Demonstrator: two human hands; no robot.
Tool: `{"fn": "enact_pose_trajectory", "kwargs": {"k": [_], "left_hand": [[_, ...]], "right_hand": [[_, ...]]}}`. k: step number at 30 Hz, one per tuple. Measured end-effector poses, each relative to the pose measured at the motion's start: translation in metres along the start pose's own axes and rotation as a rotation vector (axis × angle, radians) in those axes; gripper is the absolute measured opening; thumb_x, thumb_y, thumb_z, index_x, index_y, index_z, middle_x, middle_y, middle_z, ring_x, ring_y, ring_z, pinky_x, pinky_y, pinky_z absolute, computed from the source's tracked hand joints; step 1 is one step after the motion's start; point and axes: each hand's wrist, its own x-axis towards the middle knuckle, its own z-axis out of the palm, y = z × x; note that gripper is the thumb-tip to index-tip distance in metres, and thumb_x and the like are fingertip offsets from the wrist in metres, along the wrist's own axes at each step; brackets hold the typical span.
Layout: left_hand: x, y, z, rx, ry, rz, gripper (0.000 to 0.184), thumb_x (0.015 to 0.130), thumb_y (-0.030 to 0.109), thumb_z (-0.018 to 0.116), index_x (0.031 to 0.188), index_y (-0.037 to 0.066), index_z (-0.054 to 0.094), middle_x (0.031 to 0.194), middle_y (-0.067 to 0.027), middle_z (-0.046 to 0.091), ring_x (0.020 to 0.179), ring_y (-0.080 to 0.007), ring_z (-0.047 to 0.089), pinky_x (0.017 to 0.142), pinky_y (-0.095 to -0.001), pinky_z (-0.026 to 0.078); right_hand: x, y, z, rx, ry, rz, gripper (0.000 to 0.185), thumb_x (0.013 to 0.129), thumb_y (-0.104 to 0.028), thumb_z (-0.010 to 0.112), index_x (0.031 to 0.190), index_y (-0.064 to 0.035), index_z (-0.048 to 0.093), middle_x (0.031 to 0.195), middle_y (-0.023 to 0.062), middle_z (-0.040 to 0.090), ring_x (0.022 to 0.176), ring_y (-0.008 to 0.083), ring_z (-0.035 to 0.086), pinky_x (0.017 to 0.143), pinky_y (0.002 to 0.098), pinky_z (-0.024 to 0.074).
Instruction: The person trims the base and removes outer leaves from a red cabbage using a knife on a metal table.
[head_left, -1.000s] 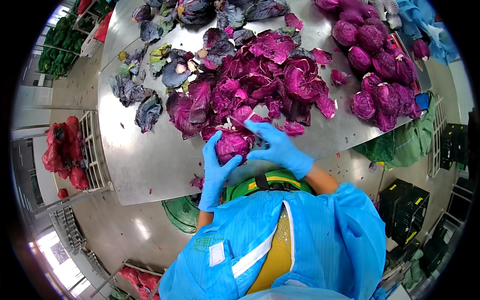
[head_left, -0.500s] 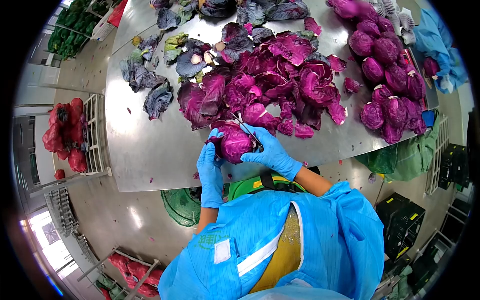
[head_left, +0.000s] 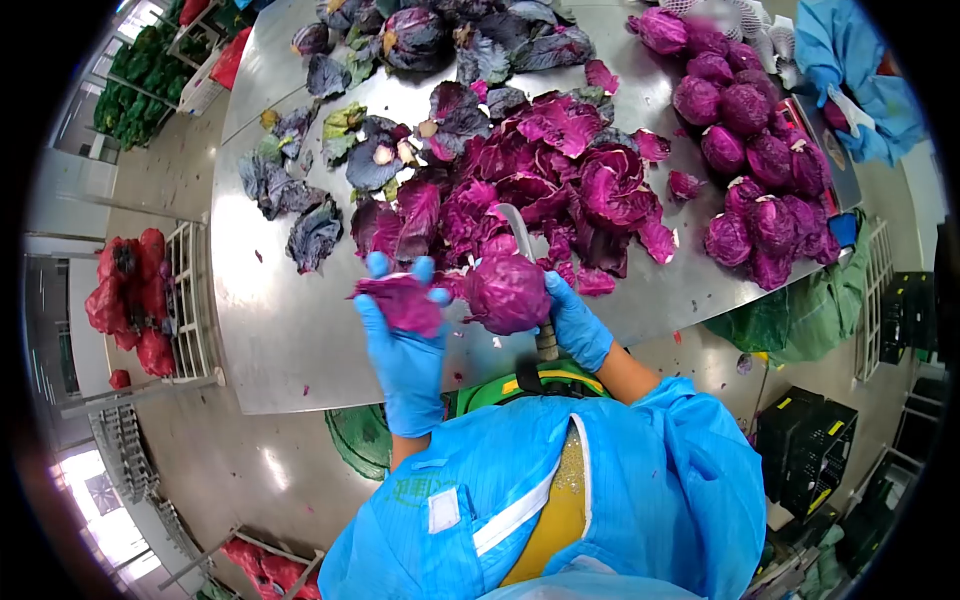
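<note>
A purple leaf torn from a red cabbage [head_left: 403, 303] lies across the palm and fingers of my left hand [head_left: 405, 368], which is gloved in blue and slightly blurred. To its right, my gloved right hand [head_left: 580, 325] grips a knife and steadies a round red cabbage head [head_left: 507, 293]. The knife blade [head_left: 516, 228] sticks up behind the head, and its handle [head_left: 546, 342] shows below it; the fingers behind the head are partly hidden. Just beyond both hands spreads a heap of loose purple leaves [head_left: 530, 165].
Trimmed red cabbage heads [head_left: 745, 105] are piled on the right of the steel table [head_left: 300, 340]. Dark outer leaves [head_left: 315, 232] lie left and far. Black crates [head_left: 808, 440] stand on the floor at right. Another person's blue sleeve [head_left: 850, 70] shows at upper right.
The left hand has come away from the cabbage head, moving left with a leaf. The head now rests with the right hand, and the knife blade has turned upright behind it.
</note>
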Motion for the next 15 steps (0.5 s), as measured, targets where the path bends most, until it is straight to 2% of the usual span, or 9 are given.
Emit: {"fn": "enact_pose_trajectory", "kwargs": {"k": [2,4,5,7,9,11,12,14,15], "left_hand": [[0.013,0.019,-0.004,0.174,0.085,0.139,0.055,0.099,0.045,0.047,0.147,0.02,0.035,0.14,-0.0164,0.047,0.111,-0.0288,0.057,0.081,-0.0377,0.054],[0.025,0.02,-0.021,1.155,0.377,0.511,0.056,0.097,0.039,0.053,0.145,0.015,0.037,0.137,-0.0157,0.051,0.113,-0.029,0.056,0.09,-0.0395,0.051],[0.029,0.02,-0.031,1.651,0.52,0.699,0.056,0.097,0.036,0.056,0.145,0.013,0.038,0.135,-0.0153,0.052,0.114,-0.0292,0.056,0.094,-0.0404,0.049],[0.009,0.02,-0.03,1.609,0.261,0.169,0.051,0.096,0.032,0.052,0.143,0.014,0.041,0.138,-0.0089,0.051,0.11,-0.0236,0.059,0.072,-0.0384,0.055],[0.005,-0.032,-0.008,1.027,0.302,-0.339,0.047,0.093,0.042,0.054,0.133,0.019,0.051,0.13,-0.0069,0.057,0.11,-0.0253,0.06,0.081,-0.0424,0.053],[-0.008,-0.059,0.01,0.604,0.291,-0.367,0.069,0.089,0.044,0.061,0.146,0.02,0.032,0.138,-0.0107,0.049,0.117,-0.0312,0.057,0.086,-0.0416,0.056],[-0.008,-0.056,0.02,0.611,0.262,-0.31,0.073,0.087,0.041,0.064,0.147,0.018,0.029,0.138,-0.0115,0.048,0.118,-0.0313,0.056,0.088,-0.0429,0.055],[-0.005,-0.054,0.027,0.626,0.189,-0.196,0.082,0.084,0.035,0.069,0.149,0.014,0.023,0.139,-0.0132,0.046,0.121,-0.0316,0.055,0.093,-0.0454,0.053],[-0.002,-0.052,0.026,0.511,0.311,-0.235,0.1,0.067,0.015,0.084,0.147,0.012,0.025,0.142,-0.0135,0.038,0.128,-0.0306,0.046,0.098,-0.0459,0.049]], "right_hand": [[-0.006,-0.013,0.002,-0.095,-0.037,-0.15,0.081,0.078,-0.063,0.066,0.135,-0.0064,0.049,0.12,0.0076,0.06,0.106,0.0182,0.06,0.093,0.0354,0.0483],[0.001,-0.025,-0.001,-0.239,-0.155,-0.37,0.085,0.077,-0.063,0.068,0.137,-0.0059,0.047,0.126,0.0073,0.058,0.108,0.0176,0.059,0.096,0.0353,0.0471],[0.0,-0.035,0.002,-0.274,-0.224,-0.412,0.091,0.071,-0.054,0.077,0.14,-0.0039,0.044,0.131,0.0065,0.054,0.117,0.018,0.054,0.101,0.0353,0.0434],[-0.007,-0.045,0.012,-0.372,-0.144,-0.454,0.094,0.068,-0.047,0.082,0.141,-0.0033,0.042,0.134,0.0067,0.053,0.121,0.0191,0.051,0.104,0.0355,0.0399],[-0.005,-0.039,0.014,-0.452,-0.109,-0.564,0.099,0.061,-0.032,0.089,0.142,-0.0039,0.041,0.139,0.007,0.05,0.127,0.0194,0.048,0.109,0.0361,0.0355],[-0.005,-0.029,0.022,-0.575,-0.134,-0.701,0.09,0.064,-0.028,0.088,0.141,-0.0075,0.045,0.142,0.0108,0.049,0.13,0.0215,0.046,0.111,0.0358,0.0335],[-0.004,-0.025,0.021,-0.712,-0.147,-0.811,0.088,0.065,-0.026,0.088,0.14,-0.0084,0.045,0.142,0.0121,0.048,0.13,0.0225,0.046,0.11,0.0353,0.0344],[0.004,-0.026,0.013,-0.816,-0.154,-0.867,0.084,0.067,-0.029,0.086,0.14,-0.0098,0.047,0.137,0.0119,0.052,0.122,0.0222,0.053,0.103,0.0339,0.0415],[0.003,-0.028,0.015,-0.865,-0.152,-0.892,0.083,0.068,-0.03,0.085,0.139,-0.0104,0.048,0.134,0.0119,0.054,0.118,0.022,0.056,0.1,0.0333,0.045]]}}
